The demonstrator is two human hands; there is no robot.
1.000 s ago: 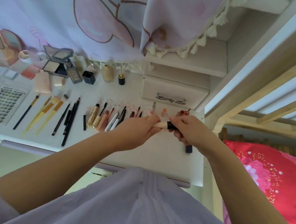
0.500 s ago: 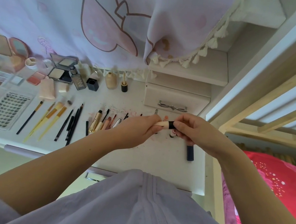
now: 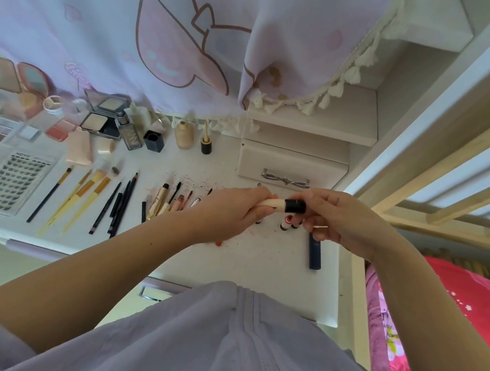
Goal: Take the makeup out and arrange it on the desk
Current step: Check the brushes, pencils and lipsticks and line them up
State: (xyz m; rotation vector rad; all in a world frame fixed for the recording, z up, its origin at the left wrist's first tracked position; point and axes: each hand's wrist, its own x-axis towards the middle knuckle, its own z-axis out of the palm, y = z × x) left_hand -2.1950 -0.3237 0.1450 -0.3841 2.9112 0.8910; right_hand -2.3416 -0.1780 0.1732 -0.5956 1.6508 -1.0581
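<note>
A slim cream-coloured cosmetic tube with a black cap [image 3: 281, 205] is held level above the right part of the white desk surface [image 3: 257, 268], between both hands. The cream body is gripped by the curled fingers of the left hand [image 3: 231, 211], and the black cap is pinched between the thumb and fingertips of the right hand [image 3: 336, 219]; whether the cap is seated or loosened cannot be told.

Just below the tube, on the surface, small open lipsticks with red tips [image 3: 287, 222] are seen standing, partly hidden by the hands. A dark navy tube [image 3: 314, 253] lies on the surface just near the right hand. Red smudges and dark specks are scattered on the surface around this spot.

To the left, a row of slender lip and eye products [image 3: 170, 200] is laid side by side, then black pencils [image 3: 120, 203], then yellow-handled brushes [image 3: 86, 195] and a black-handled brush [image 3: 49, 194]. Further left lies a clear tray of false lashes [image 3: 10, 182].

Along the far edge, a beige bottle [image 3: 185, 135], a small black-capped vial [image 3: 206, 144], a black cube-shaped cap [image 3: 153, 140], open powder compacts [image 3: 100, 116] and pink pots are grouped. A white drawer box with a bow-shaped metal handle [image 3: 293, 166] stands at the far right of the surface. A lilac printed curtain with tassels [image 3: 164, 34] hangs over the far side. A red floral pillow [image 3: 468, 323] is seen at the right.
</note>
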